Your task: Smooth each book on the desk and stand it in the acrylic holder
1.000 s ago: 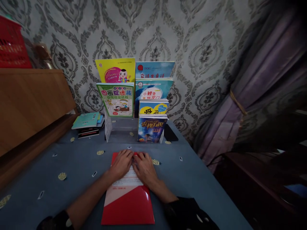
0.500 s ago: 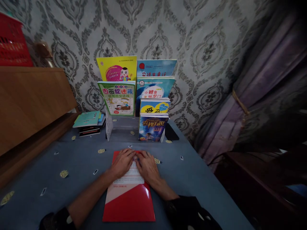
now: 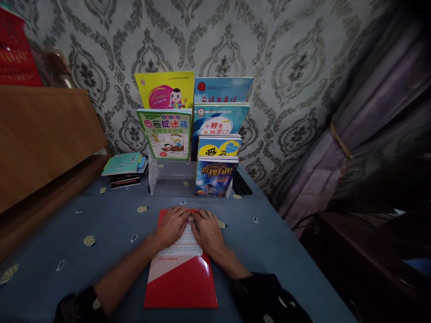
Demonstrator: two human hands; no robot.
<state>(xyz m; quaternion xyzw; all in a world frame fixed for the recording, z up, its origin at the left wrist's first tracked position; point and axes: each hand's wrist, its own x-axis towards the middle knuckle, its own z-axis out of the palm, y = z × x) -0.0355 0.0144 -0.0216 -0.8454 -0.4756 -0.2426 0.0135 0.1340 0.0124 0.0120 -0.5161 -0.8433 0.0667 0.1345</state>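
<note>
A red and white book [image 3: 183, 287] lies closed and flat on the blue tablecloth in front of me. My left hand [image 3: 173, 225] rests palm down on its upper left part, fingers stretched toward the far edge. On the upper right part lies my right hand [image 3: 207, 229], also flat, its fingers overlapping the book's edge. The two thumbs nearly meet over the printed text. Beyond my hands, a clear book rack [image 3: 173, 186] holds upright books, among them a green picture book [image 3: 168, 137] and a dark blue book [image 3: 215, 177].
Left of the rack is a small stack of books [image 3: 123, 164]. A dark flat object [image 3: 241, 184] lies right of it. A wooden cabinet [image 3: 43, 143] with a red basket [image 3: 16, 54] borders the left side. A purple curtain [image 3: 323, 179] hangs at right.
The view has tilted slightly, so the rack and its books sit a little higher. Both hands stay on the red and white book in the same pose.
</note>
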